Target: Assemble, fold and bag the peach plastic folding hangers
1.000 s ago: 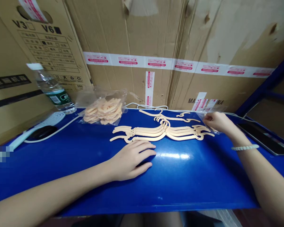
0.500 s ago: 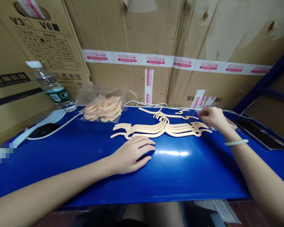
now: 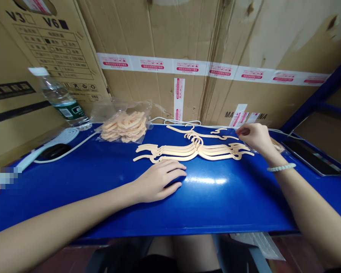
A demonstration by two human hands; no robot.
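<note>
Several cream plastic hangers (image 3: 193,151) lie fanned in a pile on the blue table (image 3: 216,204). One more hanger (image 3: 204,134) lies just behind them. My left hand (image 3: 157,182) rests flat on the table, fingers stretched out, just in front of the pile's left half and holding nothing. My right hand (image 3: 254,137) is at the pile's right end, fingers curled in a pinch. What they hold is hidden; clear plastic film seems to lie beneath them. A pale bead bracelet (image 3: 281,167) is on that wrist.
A clear bag of small cream pieces (image 3: 125,123) sits at the back left, beside a water bottle (image 3: 61,100). A black object (image 3: 52,150) and a white cable (image 3: 74,144) lie at far left. A dark flat device (image 3: 312,157) lies at right. Cardboard boxes (image 3: 187,38) wall the back.
My right hand has drawn slightly back and up at the hangers' right end. My left hand stays put. The view has tilted a little.
</note>
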